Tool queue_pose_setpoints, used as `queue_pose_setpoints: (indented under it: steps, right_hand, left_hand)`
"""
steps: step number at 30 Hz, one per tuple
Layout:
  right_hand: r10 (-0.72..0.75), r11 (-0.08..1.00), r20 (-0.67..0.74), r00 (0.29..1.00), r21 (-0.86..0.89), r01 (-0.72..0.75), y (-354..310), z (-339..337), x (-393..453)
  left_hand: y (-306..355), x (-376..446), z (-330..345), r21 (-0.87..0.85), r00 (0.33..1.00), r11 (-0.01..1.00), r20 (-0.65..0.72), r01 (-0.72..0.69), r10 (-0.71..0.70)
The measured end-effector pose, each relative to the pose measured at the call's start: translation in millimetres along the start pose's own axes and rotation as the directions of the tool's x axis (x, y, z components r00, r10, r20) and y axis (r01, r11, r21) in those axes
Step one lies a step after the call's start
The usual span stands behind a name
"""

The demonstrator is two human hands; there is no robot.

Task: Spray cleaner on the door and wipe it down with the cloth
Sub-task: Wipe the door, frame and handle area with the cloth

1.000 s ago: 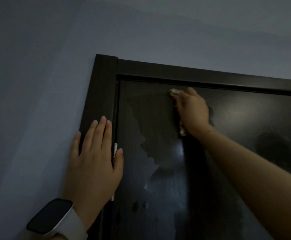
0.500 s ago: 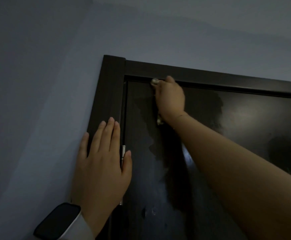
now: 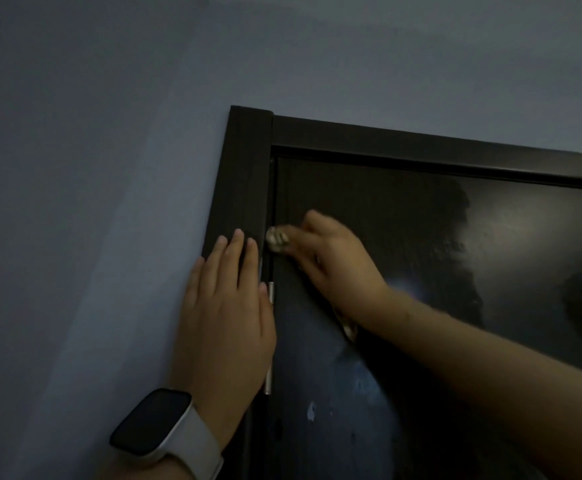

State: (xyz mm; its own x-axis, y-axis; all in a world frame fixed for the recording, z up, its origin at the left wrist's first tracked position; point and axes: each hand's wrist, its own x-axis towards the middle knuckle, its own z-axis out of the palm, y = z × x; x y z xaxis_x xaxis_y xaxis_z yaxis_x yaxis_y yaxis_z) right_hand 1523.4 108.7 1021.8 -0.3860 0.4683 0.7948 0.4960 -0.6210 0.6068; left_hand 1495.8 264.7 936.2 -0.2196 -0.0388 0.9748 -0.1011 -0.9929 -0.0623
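Note:
The dark brown door (image 3: 404, 237) fills the right half of the view, with shiny wet patches on its surface. My right hand (image 3: 334, 261) grips a pale bunched cloth (image 3: 277, 239) and presses it against the door near the hinge-side edge. A bit of the cloth also shows under my wrist. My left hand (image 3: 225, 313) lies flat with straight fingers on the door frame (image 3: 244, 188), just left of the cloth. No spray bottle is in view.
A grey-blue wall (image 3: 92, 202) runs to the left and above the frame. A metal hinge (image 3: 271, 296) sits between frame and door beside my left thumb. A watch (image 3: 154, 424) with a white strap is on my left wrist.
My right hand has dragged the cloth from the top of the door down and left to the hinge-side edge. My left hand has stayed flat on the frame.

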Motion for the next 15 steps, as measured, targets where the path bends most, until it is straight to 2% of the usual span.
queue_pose_setpoints:
  steps: [4,6,10,13,15]
  right_hand:
    - [-0.058,0.998,0.030,0.998,-0.025,0.059,-3.4,-1.7,-14.0]
    - [-0.016,0.998,-0.007,1.000,-0.068,0.016,7.5,0.7,11.5]
    - [0.165,0.978,-0.097,0.982,-0.113,-0.176,29.3,7.5,60.8]
    - [0.178,0.978,-0.110,0.978,-0.092,-0.188,26.2,7.3,59.2]
    - [0.135,0.988,-0.082,0.987,-0.065,-0.140,14.3,3.2,34.6]
  left_hand:
    - [0.1,0.9,-0.9,0.020,1.000,1.000,0.008,0.003,-0.003]
    - [0.2,1.2,-0.8,0.012,1.000,1.000,0.008,0.006,-0.006]
    - [-0.8,-0.2,-0.8,0.006,1.000,1.000,0.007,0.000,0.000]
    - [-0.7,-0.2,-0.5,0.000,1.000,1.000,0.012,0.000,0.000]
    - [-1.1,-0.6,-0.5,-0.001,1.000,1.000,0.018,0.000,0.000]
